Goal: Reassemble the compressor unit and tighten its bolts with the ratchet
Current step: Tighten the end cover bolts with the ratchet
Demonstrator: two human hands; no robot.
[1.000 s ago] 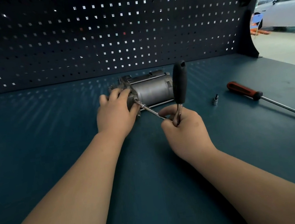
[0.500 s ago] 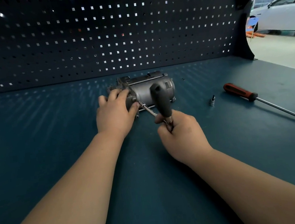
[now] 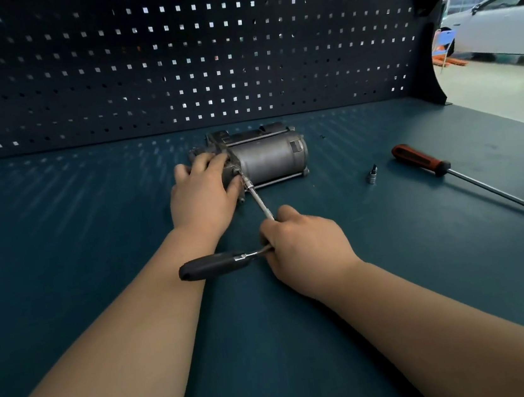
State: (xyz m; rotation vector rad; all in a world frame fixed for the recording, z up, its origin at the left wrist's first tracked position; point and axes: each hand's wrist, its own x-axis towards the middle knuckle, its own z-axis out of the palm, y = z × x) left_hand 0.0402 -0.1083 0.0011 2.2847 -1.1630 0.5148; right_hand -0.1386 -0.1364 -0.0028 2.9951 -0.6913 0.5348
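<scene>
Right hand hides the ratchet head.

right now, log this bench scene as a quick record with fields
surface: dark teal workbench, pegboard behind
compressor unit: lying on its side, mid-bench
ratchet: black handle points left
extension bar: runs from the ratchet head to the unit's near end
left hand: holds the compressor unit's left end
right hand: grips the ratchet at its head
spare tools: red-handled screwdriver and small socket bit, lying apart on the right, untouched
background: white car past the bench's right end
</scene>
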